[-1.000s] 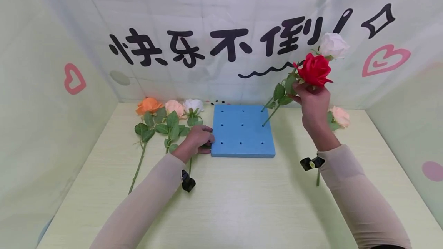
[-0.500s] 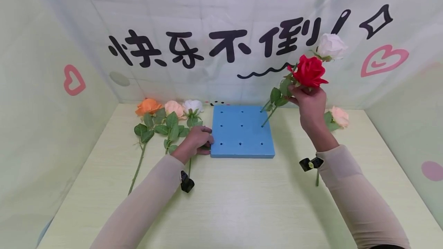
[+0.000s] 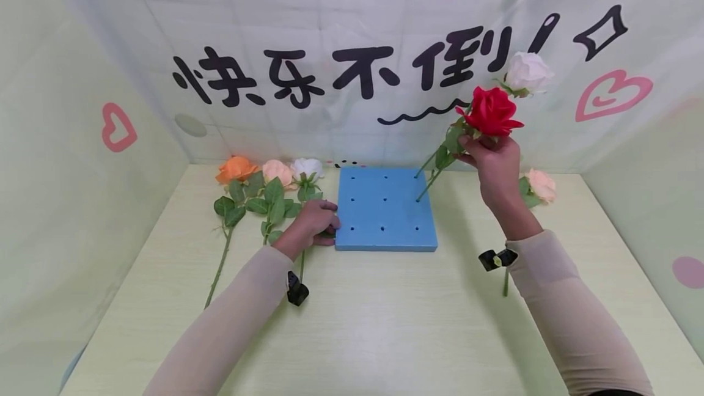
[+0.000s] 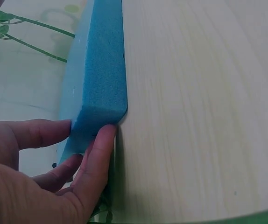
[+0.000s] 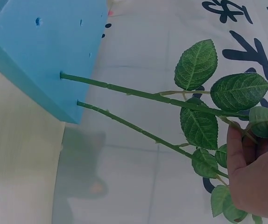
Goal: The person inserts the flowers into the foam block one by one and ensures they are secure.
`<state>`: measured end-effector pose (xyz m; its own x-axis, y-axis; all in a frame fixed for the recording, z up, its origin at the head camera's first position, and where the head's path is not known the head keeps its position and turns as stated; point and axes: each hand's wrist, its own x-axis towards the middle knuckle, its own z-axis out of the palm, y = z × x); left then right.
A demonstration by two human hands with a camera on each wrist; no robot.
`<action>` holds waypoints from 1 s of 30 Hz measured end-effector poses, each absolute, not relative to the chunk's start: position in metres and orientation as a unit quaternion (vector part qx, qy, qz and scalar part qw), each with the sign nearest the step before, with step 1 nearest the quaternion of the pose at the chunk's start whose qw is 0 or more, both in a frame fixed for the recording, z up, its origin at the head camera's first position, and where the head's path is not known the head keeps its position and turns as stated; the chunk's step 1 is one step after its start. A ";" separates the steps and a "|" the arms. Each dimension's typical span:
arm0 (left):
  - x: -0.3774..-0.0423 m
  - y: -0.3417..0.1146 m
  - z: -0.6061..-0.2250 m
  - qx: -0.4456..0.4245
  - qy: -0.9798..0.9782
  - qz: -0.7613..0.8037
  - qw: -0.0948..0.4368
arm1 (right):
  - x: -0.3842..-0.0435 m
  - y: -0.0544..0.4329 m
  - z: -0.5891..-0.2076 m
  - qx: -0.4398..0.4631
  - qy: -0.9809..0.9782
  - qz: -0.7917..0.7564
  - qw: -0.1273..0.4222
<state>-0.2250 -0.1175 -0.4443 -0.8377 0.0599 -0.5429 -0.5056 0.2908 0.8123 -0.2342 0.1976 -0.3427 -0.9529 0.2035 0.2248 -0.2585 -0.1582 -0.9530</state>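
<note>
My right hand (image 3: 497, 167) pinches the stem of a red rose (image 3: 491, 112) just below its bloom. The rose's green stem (image 5: 129, 93) leans right, its lower end in a hole of the blue foam board (image 3: 365, 212). Behind it a white rose (image 3: 528, 73) stands tilted in the back right hole. My left hand (image 3: 316, 223) holds the board's left edge, one finger on the upper side and another low beside the front corner, as the left wrist view shows. In the right wrist view my fingers (image 5: 236, 149) are among the leaves, both blooms out of frame.
Left of the board lie an orange rose (image 3: 236, 168), a pink rose (image 3: 277, 172) and a white rose (image 3: 307, 168), stems toward the front. Another pink rose (image 3: 541, 186) lies at the right, partly behind my right arm. A printed cloth (image 3: 247, 133) hangs behind the table (image 3: 374, 322).
My right hand and the red rose have shifted slightly left, its stem staying in the same hole. The left hand keeps its place at the board's edge.
</note>
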 end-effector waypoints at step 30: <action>-0.227 -0.116 -0.446 -0.147 0.767 0.575 0.243 | -0.237 0.194 -0.350 0.015 -0.630 0.753 0.190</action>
<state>-0.2274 -0.1165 -0.4464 -0.8391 0.0545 -0.5412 -0.5043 0.2952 0.8115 -0.2368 0.1939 -0.3500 -0.9276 0.2669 0.2615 -0.3047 -0.1352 -0.9428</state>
